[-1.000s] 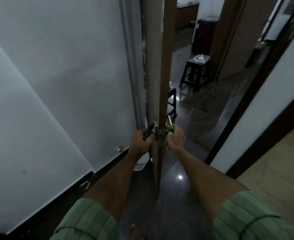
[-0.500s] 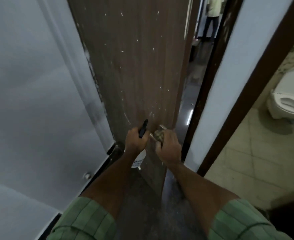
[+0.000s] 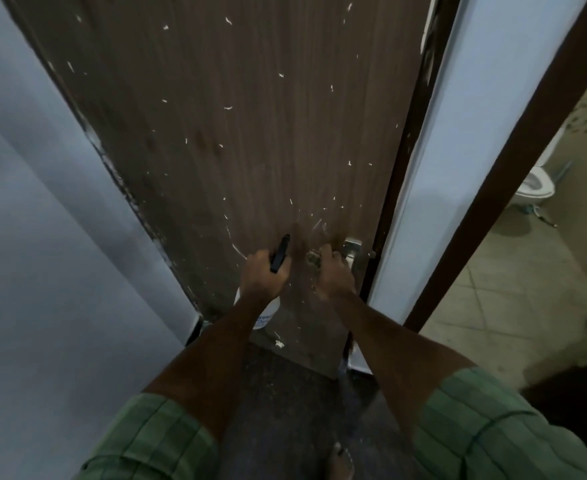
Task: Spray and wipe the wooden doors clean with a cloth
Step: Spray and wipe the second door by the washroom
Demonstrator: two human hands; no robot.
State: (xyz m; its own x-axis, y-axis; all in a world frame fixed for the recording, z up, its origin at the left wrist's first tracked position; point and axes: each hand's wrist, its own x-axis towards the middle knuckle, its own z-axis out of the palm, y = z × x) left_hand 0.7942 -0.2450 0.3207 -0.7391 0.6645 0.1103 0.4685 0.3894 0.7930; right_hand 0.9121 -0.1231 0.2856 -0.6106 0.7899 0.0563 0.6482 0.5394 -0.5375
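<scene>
Since half a second ago the wooden door (image 3: 250, 133) has swung nearly shut against its frame (image 3: 402, 168), filling your view. Your left hand (image 3: 262, 277) grips the spray bottle (image 3: 267, 311), black nozzle upward, just in front of the door. Your right hand (image 3: 333, 275) curls round the cloth (image 3: 313, 258), pressed to the door beside the metal handle (image 3: 351, 249).
</scene>
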